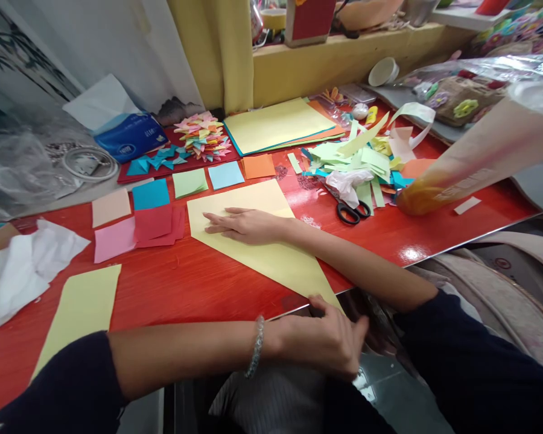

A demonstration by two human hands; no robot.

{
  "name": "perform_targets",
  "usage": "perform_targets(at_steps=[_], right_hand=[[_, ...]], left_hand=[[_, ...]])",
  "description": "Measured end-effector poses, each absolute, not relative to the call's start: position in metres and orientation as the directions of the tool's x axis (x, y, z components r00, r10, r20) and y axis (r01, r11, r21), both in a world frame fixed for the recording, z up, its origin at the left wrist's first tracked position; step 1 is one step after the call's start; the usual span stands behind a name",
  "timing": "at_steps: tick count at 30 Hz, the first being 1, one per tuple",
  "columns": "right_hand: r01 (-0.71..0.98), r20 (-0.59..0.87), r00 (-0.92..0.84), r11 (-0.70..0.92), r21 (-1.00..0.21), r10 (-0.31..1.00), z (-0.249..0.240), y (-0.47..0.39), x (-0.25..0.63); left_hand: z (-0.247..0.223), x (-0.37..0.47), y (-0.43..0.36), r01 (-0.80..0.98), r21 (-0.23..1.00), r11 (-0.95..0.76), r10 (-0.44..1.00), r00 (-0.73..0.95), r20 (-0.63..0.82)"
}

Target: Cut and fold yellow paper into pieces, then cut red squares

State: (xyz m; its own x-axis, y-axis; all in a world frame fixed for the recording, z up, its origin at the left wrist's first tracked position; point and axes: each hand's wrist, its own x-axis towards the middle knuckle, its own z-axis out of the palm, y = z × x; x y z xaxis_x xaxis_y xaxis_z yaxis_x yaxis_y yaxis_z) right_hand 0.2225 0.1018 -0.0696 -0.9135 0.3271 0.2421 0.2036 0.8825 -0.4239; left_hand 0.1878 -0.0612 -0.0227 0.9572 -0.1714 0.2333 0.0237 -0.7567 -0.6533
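A large sheet of pale yellow paper (271,196) lies on the red table, its lower corner reaching over the front edge. My right hand (248,226) rests flat on the sheet, fingers stretched out toward the left. Wearing a beaded bracelet, my left hand (323,337) is closed around the sheet's lower corner at the table edge; its grip partly hides that corner. The two forearms cross in front of me. A yellow paper strip (84,301) lies at left, partly under my left sleeve.
Small stacks of coloured paper squares (154,223) lie beyond the sheet. At right are black-handled scissors (353,212), paper scraps (362,158) and a tall cup (470,160). Larger sheets (280,123), a blue tissue pack (129,137) and folded paper pieces (203,137) sit behind.
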Motion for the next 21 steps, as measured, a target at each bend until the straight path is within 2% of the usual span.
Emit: perform_targets(at_steps=[4,5,7,9,11,13,15,18,20,21], right_hand=[[0.225,0.152,-0.908,0.762,-0.608,0.39,-0.065,0.104,0.226],[0.207,0.143,-0.909,0.72,-0.662,0.392,-0.063,0.104,0.227],[0.147,0.144,-0.905,0.611,-0.778,0.401,-0.062,0.103,0.23],[0.075,0.157,-0.882,0.462,-0.884,0.444,-0.062,0.103,0.232],[-0.003,0.175,-0.848,0.326,-0.945,0.5,-0.062,0.105,0.233],[-0.046,0.193,-0.811,0.269,-0.962,0.552,-0.057,0.108,0.234],[-0.061,0.233,-0.772,0.296,-0.953,0.592,-0.045,0.109,0.24],[-0.074,0.338,-0.669,0.392,-0.917,0.662,-0.016,0.103,0.258],[-0.005,0.37,-0.556,0.442,-0.897,0.745,0.003,0.093,0.274],[0.055,0.374,-0.517,0.466,-0.883,0.77,0.011,0.088,0.282]], left_hand=[[-0.009,0.184,-0.066,-0.109,-0.616,-0.78,-0.371,0.874,0.315],[-0.005,0.179,-0.066,-0.12,-0.619,-0.777,-0.377,0.874,0.305],[-0.002,0.166,-0.062,-0.061,-0.592,-0.804,-0.245,0.94,0.236],[-0.002,0.152,-0.058,0.063,-0.57,-0.819,-0.028,0.989,0.148],[-0.004,0.14,-0.056,0.109,-0.58,-0.807,0.045,0.991,0.123],[-0.007,0.133,-0.057,0.11,-0.575,-0.811,0.013,0.985,0.169],[-0.009,0.129,-0.059,0.133,-0.533,-0.835,0.007,0.972,0.233],[-0.015,0.13,-0.064,0.259,-0.455,-0.852,0.16,0.956,0.245],[-0.021,0.133,-0.064,0.316,-0.446,-0.838,0.243,0.946,0.214],[-0.023,0.134,-0.064,0.313,-0.454,-0.834,0.241,0.947,0.21]])
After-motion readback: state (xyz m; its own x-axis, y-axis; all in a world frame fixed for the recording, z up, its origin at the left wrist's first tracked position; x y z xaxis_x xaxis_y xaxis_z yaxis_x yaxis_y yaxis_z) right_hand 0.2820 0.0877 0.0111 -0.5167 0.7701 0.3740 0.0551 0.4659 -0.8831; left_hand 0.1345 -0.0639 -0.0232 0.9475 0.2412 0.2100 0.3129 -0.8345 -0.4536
